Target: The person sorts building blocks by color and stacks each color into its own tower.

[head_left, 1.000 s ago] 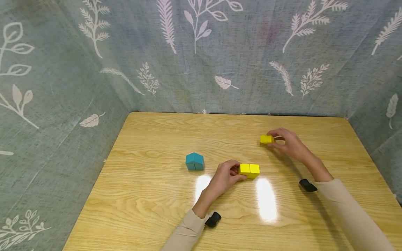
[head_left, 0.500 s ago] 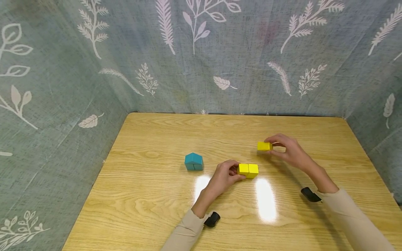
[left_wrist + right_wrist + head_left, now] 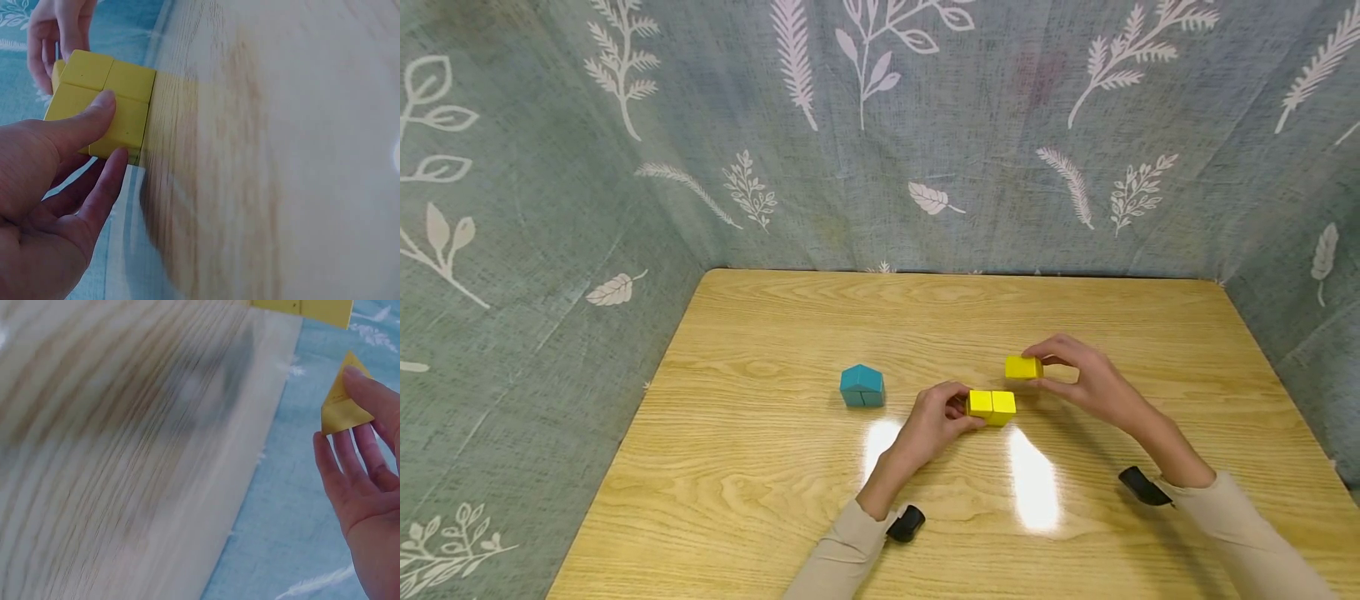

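A stack of yellow cube-like blocks [image 3: 991,407] stands on the table, showing two blocks above two in the left wrist view. My left hand [image 3: 928,429] grips it from the left, its thumb across the near face [image 3: 134,125]. Behind and a little right of the stack, my right hand [image 3: 1093,383] pinches a yellow triangular block [image 3: 342,403] between thumb and fingers. That block is held above the table, apart from the stack in the right wrist view.
A small teal block house [image 3: 862,387] with a pitched top stands left of the stack. Leaf-patterned cloth [image 3: 820,225] hangs behind the wooden table [image 3: 760,467] and at both sides. Black wrist bands [image 3: 906,523] sit at the sleeve cuffs.
My right hand has carried the yellow triangular block toward me and slightly left, nearer the stack. The left hand stays on the stack, which keeps its place.
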Available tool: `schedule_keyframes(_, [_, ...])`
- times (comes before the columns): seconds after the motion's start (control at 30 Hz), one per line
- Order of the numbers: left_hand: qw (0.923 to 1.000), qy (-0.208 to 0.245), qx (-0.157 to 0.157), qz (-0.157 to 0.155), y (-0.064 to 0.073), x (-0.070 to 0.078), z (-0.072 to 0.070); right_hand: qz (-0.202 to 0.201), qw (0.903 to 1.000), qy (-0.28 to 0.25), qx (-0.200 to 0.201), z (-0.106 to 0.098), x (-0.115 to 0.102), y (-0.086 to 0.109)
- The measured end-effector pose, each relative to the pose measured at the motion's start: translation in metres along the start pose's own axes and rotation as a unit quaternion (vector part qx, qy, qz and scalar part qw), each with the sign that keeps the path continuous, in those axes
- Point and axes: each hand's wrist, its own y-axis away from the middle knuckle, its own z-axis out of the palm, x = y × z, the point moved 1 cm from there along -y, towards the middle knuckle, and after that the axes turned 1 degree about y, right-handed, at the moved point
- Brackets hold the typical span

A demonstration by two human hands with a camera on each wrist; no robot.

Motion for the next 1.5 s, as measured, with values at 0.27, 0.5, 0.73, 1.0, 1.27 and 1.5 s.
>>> schedule_keyframes(0.27, [1.0, 0.001, -0.001, 0.002, -0.001, -0.001, 0.0, -0.015, 0.9996, -0.023, 0.003, 0.004, -0.018, 0.0])
schedule_keyframes(0.5, [1.0, 0.005, -0.002, 0.007, -0.001, -0.001, 0.0, -0.042, 0.9986, -0.032, -0.002, 0.013, -0.028, -0.001])
schedule_keyframes(0.73, [0.9999, 0.001, -0.005, 0.014, -0.001, -0.002, 0.001, -0.042, 0.998, -0.039, -0.027, 0.024, -0.033, -0.001])
schedule_keyframes(1.0, [0.9997, -0.007, -0.002, 0.022, -0.002, -0.003, 0.0, -0.028, 0.9983, -0.032, -0.04, 0.029, -0.035, -0.002])
schedule_keyframes(1.27, [0.9997, -0.007, -0.002, 0.023, -0.001, -0.001, 0.0, -0.029, 0.9981, -0.031, -0.045, 0.031, -0.036, -0.004])
schedule_keyframes(1.5, [0.9997, -0.007, -0.008, 0.02, -0.002, -0.001, 0.0, -0.029, 0.9979, -0.032, -0.047, 0.033, -0.036, -0.004])
